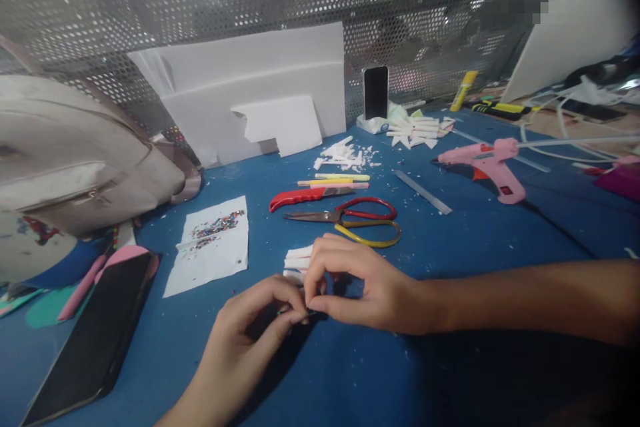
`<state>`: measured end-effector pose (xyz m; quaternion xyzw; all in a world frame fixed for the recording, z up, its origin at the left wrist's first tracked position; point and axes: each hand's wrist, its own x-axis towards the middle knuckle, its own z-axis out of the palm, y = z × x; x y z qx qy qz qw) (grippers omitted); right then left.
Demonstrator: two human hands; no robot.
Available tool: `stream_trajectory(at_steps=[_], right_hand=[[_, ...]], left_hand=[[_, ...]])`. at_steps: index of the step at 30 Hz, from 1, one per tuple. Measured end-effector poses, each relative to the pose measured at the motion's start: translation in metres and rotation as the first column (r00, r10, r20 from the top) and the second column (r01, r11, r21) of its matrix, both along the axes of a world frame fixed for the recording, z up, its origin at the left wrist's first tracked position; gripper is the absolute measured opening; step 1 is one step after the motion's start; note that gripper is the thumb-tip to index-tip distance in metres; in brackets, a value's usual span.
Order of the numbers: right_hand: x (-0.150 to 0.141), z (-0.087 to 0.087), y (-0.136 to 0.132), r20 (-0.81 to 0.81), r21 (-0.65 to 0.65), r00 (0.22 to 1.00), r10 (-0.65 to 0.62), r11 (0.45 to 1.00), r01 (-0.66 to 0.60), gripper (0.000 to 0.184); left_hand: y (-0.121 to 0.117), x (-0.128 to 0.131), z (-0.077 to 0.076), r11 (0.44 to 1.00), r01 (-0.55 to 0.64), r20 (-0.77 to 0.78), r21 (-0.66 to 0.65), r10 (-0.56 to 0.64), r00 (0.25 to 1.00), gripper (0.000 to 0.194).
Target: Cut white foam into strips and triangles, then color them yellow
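My left hand (255, 330) and my right hand (365, 287) meet over the blue table, their fingertips pinched close together. Between them is something thin and small, mostly hidden by the fingers; I cannot make out its kind. Behind the right hand's fingers lie several white paper strips or rolls (299, 259), partly covered. Just beyond sit scissors (340, 216) with one red and one yellow handle. A red-handled knife (300, 197) lies past them, beside several thin yellow and pink sticks (340, 180). To the left, a white paper sheet (230, 257) carries a pile of tiny multicoloured bits (217, 228).
A pink glue gun (493, 163) with its cord lies at right, near a clear glue stick (423, 192). White scraps (345, 155), a propped phone (376, 93) and rolled paper pieces (417, 130) stand behind. At left are a dark phone (95, 333) and a bag (85, 153).
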<state>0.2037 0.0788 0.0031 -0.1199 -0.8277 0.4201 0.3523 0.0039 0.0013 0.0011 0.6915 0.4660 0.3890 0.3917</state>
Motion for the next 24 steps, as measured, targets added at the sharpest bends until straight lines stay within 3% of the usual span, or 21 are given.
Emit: stream_trajectory(at_steps=[17,24], right_hand=[[0.0016,-0.0059,0.0044,-0.051,0.138,0.999,-0.007,0.990,0.014,0.003],[0.0034,-0.0047,0.0057,-0.064,0.082,0.998,0.019,0.997,-0.013,0.004]], left_hand=[[-0.0012,-0.0008,0.0008,0.999,-0.037,0.051,-0.019,0.038,0.998,0.012],[-0.0003,-0.0005,-0.0005,0.999,-0.042,0.037,-0.009,0.043,0.998,0.010]])
